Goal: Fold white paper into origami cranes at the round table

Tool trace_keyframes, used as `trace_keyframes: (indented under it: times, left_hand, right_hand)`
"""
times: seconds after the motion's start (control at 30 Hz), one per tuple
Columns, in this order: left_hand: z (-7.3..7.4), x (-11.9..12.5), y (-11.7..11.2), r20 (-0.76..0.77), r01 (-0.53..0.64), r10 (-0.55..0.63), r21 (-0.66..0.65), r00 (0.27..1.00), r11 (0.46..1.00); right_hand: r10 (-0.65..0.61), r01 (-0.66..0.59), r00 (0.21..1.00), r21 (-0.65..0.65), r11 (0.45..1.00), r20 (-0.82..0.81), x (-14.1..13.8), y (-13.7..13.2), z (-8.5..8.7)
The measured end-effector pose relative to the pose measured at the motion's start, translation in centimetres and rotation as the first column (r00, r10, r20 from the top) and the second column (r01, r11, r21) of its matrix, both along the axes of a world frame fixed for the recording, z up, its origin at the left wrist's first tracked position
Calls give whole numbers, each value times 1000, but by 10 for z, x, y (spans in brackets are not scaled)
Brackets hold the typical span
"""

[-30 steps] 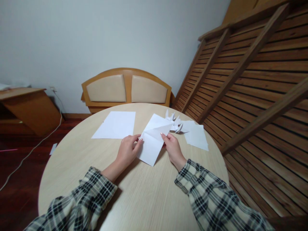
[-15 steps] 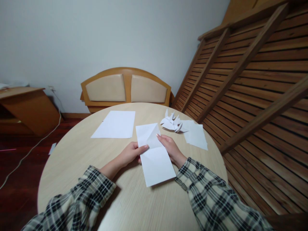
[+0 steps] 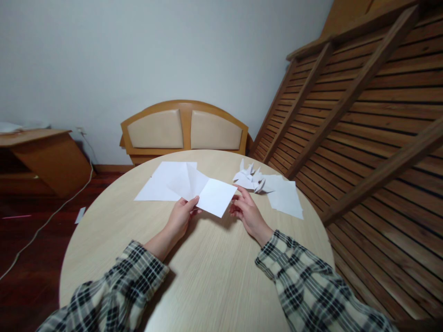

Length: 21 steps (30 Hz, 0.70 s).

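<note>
A creased white sheet of paper (image 3: pixel 217 197) is held over the middle of the table by my left hand (image 3: pixel 180 216). The thumb lies on top of the sheet's near edge, with the fingers beneath. One part of the sheet forms a flat square on the right; a thinner-looking folded flap fans out to the left. My right hand (image 3: pixel 249 213) is at the paper's right corner, its fingers loosely bent and apart. Its index fingertip is by that corner; whether it touches is hard to tell.
Flat white paper (image 3: pixel 150 186) lies at the table's back left. Several folded white paper figures (image 3: pixel 247 177) sit at the back right, beside square white sheets (image 3: pixel 286 197). The round table (image 3: pixel 207 286) stands before a headboard (image 3: pixel 185 124); a slatted wooden frame (image 3: pixel 374 152) leans on the right.
The paper has turned from lengthwise to crosswise, its flap now swung to the left. My right hand has let go of its side, while the left keeps its grip.
</note>
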<state>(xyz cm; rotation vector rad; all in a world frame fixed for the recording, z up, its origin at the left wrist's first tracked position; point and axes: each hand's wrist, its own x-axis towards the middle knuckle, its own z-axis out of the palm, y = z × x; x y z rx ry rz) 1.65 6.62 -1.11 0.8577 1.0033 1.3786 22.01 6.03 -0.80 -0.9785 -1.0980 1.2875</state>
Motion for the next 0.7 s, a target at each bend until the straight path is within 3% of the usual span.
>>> trace_keyframes:
  times: [0.23, 0.53, 0.7]
  left_hand:
    - [-1, 0, 2, -31, -26, 26, -21, 999, 999]
    - [-8, -1, 4, -62, 7, -7, -1, 998, 1000]
    - [-7, 0, 2, -52, 50, -50, -1, 997, 999]
  right_hand:
    - [46, -65, 990, 146, 987, 131, -4, 3, -8]
    - [-11, -107, 944, 338, 935, 331, -4, 2, -17]
    - [-163, -42, 895, 444, 895, 415, 0, 6, -19]
